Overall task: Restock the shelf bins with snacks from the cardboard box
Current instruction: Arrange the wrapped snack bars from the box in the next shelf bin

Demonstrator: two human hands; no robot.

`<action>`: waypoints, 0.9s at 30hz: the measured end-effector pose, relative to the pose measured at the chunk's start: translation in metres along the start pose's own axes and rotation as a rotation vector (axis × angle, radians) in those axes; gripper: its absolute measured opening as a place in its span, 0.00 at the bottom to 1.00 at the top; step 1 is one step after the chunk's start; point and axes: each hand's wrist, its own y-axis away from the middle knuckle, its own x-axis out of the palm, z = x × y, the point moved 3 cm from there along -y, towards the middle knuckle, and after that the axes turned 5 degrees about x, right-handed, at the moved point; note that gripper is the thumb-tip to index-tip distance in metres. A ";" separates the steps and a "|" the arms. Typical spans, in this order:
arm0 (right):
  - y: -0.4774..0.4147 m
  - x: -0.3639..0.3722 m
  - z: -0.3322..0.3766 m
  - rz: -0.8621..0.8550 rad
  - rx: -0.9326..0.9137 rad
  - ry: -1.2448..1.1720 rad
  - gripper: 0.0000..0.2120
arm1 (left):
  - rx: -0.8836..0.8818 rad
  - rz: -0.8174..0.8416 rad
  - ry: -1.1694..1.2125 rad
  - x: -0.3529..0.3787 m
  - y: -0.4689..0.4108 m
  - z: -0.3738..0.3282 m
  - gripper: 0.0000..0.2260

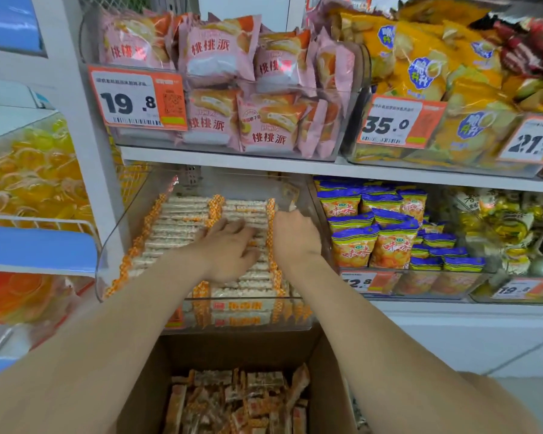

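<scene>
Snack bars (182,227) in the bin (113,245) are best pressed level under the left hand (229,252), grip spread flat; what the right hand's (295,239) curled grip holds cannot be told.

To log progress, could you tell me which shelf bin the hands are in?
The lower-shelf bin of orange-edged white bars, beneath the pink packets; the others are untouched.

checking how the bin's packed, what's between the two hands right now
Head view: stacked snack bars in the clear bin; their orange ends run between the left hand and right hand.
</scene>
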 end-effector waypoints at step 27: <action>0.204 0.113 -0.034 0.833 -0.415 -0.239 0.16 | -0.052 0.514 -0.014 0.179 0.127 -0.021 0.11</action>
